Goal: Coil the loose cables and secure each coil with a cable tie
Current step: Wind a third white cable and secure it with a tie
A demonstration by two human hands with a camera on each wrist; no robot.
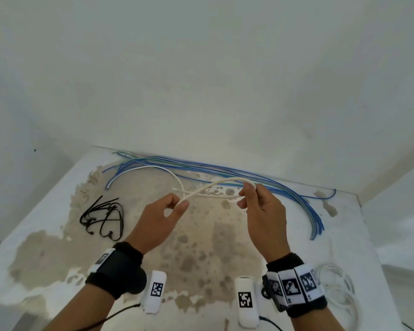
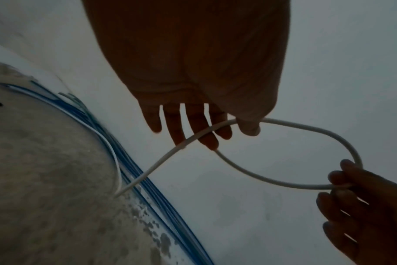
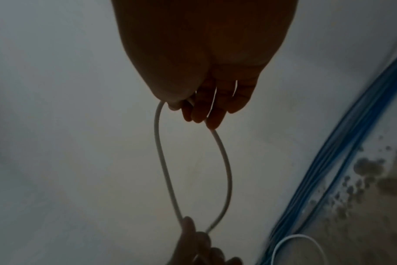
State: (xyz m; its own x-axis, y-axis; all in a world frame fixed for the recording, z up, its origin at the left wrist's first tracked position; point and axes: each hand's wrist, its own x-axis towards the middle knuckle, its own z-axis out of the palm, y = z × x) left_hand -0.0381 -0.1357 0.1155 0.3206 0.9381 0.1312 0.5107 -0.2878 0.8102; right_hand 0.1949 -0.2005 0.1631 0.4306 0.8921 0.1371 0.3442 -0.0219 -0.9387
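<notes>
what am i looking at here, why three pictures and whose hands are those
No machine here: a person's two bare hands, with cameras strapped on the wrists. The bright picture comes from a head camera looking down; the two dark ones look along each wrist. The left hand and right hand each pinch a white cable, bent into a loop between them. On the stained table lie loose blue cables and black cable ties.

One thin white cable and two white code-marked blocks are showing; bundled blue wires and black plastic ties are overlapping uncountably.
</notes>
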